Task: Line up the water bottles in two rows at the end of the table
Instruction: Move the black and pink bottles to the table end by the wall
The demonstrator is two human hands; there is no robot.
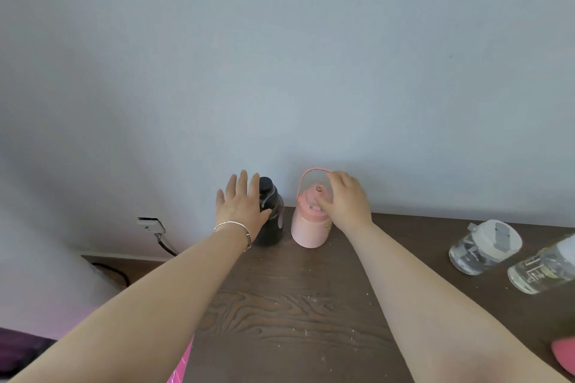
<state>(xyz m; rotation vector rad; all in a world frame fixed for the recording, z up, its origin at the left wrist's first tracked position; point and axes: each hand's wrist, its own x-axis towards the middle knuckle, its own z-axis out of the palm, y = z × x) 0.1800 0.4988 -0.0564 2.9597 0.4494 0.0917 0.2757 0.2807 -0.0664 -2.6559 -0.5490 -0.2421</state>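
A black bottle [273,222] and a pink bottle [309,228] with a loop handle stand side by side at the far end of the dark wooden table [289,317], close to the wall. My left hand [239,204] is spread flat with its fingers apart, at the black bottle's left side and partly covering it. My thumb is just touching the bottle. My right hand [347,199] sits on the pink bottle's lid, thumb on top and fingers curled round the far side. Two clear bottles [483,247] [543,269] stand at the right.
The pale wall rises right behind the table's far edge. A wall socket [151,224] with a dark cable hangs left of the table. A pink rounded object [564,354] shows at the bottom right corner. White crumbs dot the tabletop.
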